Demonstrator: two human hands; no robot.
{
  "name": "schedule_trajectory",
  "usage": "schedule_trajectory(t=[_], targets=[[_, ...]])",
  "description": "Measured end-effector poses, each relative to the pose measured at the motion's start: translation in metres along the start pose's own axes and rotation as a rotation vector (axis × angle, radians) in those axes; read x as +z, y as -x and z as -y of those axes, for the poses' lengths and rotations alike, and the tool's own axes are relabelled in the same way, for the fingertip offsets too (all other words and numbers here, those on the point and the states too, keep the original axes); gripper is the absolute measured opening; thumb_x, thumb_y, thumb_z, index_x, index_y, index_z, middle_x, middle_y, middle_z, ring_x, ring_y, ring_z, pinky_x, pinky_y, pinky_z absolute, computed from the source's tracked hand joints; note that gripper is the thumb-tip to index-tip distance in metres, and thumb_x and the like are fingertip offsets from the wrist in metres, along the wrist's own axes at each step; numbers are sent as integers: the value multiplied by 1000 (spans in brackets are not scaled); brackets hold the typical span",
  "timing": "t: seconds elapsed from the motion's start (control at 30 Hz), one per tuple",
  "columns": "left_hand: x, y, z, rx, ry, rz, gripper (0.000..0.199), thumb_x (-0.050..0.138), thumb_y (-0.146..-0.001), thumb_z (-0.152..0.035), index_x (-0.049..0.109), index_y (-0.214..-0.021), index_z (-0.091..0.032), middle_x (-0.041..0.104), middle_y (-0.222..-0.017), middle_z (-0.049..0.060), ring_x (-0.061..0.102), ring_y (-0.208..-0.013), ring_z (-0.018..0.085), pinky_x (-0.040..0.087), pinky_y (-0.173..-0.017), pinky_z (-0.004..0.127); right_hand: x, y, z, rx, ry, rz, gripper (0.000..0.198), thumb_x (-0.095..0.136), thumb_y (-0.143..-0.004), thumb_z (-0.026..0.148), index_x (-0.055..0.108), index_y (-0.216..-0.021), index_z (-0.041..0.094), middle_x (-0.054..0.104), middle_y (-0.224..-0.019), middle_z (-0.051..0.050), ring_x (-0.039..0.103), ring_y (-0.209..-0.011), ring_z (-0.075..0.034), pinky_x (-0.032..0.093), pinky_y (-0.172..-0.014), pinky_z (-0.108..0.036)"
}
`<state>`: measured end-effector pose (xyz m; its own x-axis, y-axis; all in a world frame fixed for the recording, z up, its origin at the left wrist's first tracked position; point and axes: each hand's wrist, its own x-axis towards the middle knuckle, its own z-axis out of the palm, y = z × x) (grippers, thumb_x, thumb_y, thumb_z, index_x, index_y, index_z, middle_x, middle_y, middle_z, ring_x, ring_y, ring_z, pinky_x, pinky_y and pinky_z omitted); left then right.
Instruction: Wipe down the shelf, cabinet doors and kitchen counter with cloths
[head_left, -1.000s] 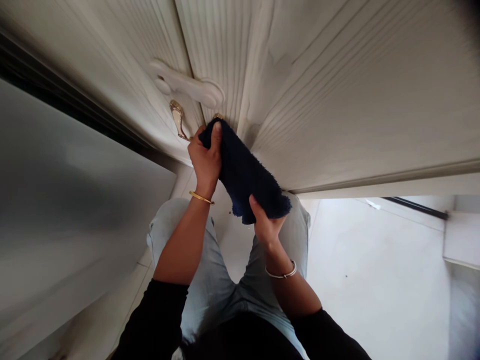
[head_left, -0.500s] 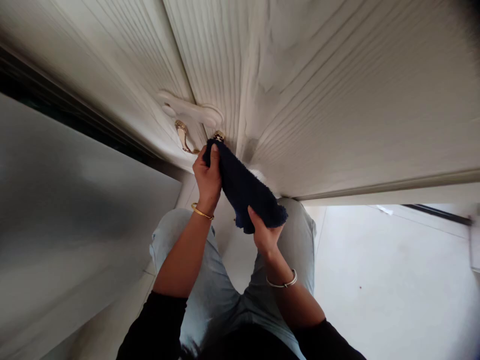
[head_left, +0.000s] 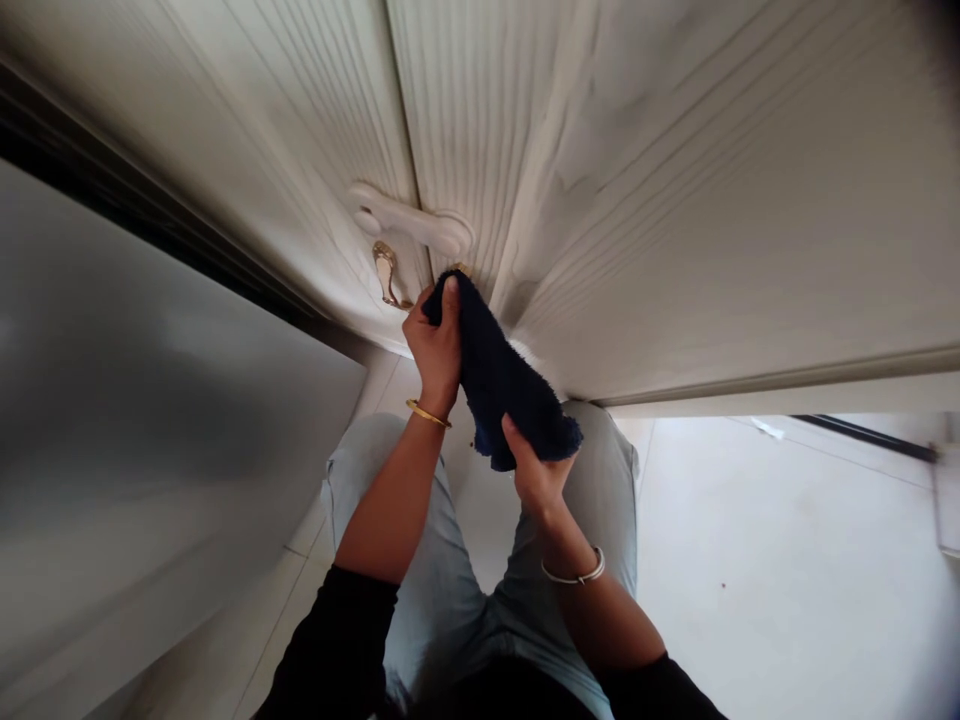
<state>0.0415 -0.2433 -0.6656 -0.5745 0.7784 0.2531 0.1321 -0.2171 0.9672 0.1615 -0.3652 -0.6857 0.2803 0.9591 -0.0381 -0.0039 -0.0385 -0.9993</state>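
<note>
A dark blue cloth (head_left: 502, 375) is stretched slantwise between my two hands, in front of cream-coloured cabinet doors (head_left: 480, 130). My left hand (head_left: 436, 335) grips its upper end, thumb on top, close to the door handles. Round the lower end, near my right knee, my right hand (head_left: 538, 465) is closed with the thumb over the fabric. A gold handle (head_left: 385, 270) shows on the left door; only a bit of the other gold handle (head_left: 463, 268) peeks out behind the cloth. Above them a white child-lock strap (head_left: 416, 222) spans the gap between the doors.
On the left stands a large grey, smooth-faced panel (head_left: 150, 420) with a dark gap behind it. Pale tiled floor (head_left: 765, 560) spreads out at the right. My knees (head_left: 600, 470) in light jeans are close to the doors.
The doors, handles and strap have shifted to the right in view, and my left hand with the cloth's upper end likewise. The cloth now covers more of the right gold handle. Both hands keep their hold.
</note>
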Motion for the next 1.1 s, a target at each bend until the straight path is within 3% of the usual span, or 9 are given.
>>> schedule_trajectory(t=[0.2, 0.37, 0.53, 0.67, 0.83, 0.97, 1.1], targets=[[-3, 4, 11, -5, 39, 31, 58, 53, -91, -75, 61, -77, -19, 56, -73, 0, 62, -81, 16, 51, -74, 28, 0, 0, -4, 43, 7, -33, 48, 83, -74, 50, 77, -108, 16, 81, -97, -10, 79, -91, -28, 66, -90, -47], [-15, 11, 38, -34, 62, 121, 55, 51, -94, -72, 64, -81, -20, 60, -80, 2, 63, -83, 17, 53, -78, 31, 5, -6, -2, 20, 32, 104, 36, 83, -74, 48, 78, -92, 17, 79, -82, -7, 77, -76, -24, 67, -75, -36], [-19, 20, 67, -8, 101, 202, 51, 54, -94, -69, 69, -90, -20, 62, -86, 4, 63, -82, 17, 53, -78, 33, 21, -1, -9, 87, -22, 142, 36, 84, -73, 49, 74, -88, 18, 75, -75, -3, 69, -60, -17, 63, -60, -29], [-10, 27, 91, 74, 143, 161, 42, 59, -95, -64, 70, -105, -25, 65, -98, 5, 64, -97, 20, 53, -91, 36, 27, 3, -19, 71, -15, 150, 33, 84, -72, 48, 73, -86, 21, 74, -77, -2, 67, -60, -16, 60, -55, -28], [-2, 29, 104, 242, 87, 92, 32, 57, -99, -53, 71, -112, -28, 63, -106, 5, 63, -104, 21, 52, -95, 38, 18, -3, -22, -4, 61, 172, 30, 81, -76, 45, 76, -92, 20, 77, -84, -4, 72, -74, -19, 64, -73, -31], [-6, 24, 106, 328, -14, 20, 41, 53, -99, -60, 71, -112, -25, 59, -116, 8, 60, -112, 22, 51, -98, 40, 13, -6, -22, -42, 83, 155, 33, 81, -76, 46, 76, -94, 19, 77, -87, -4, 74, -80, -20, 64, -80, -32], [-4, 16, 113, 357, -3, 43, 52, 49, -97, -68, 71, -109, -22, 61, -107, 9, 62, -107, 23, 51, -99, 41, 11, -7, -21, -48, 119, 141, 32, 80, -77, 46, 75, -91, 17, 75, -80, -2, 71, -73, -18, 63, -72, -31]])
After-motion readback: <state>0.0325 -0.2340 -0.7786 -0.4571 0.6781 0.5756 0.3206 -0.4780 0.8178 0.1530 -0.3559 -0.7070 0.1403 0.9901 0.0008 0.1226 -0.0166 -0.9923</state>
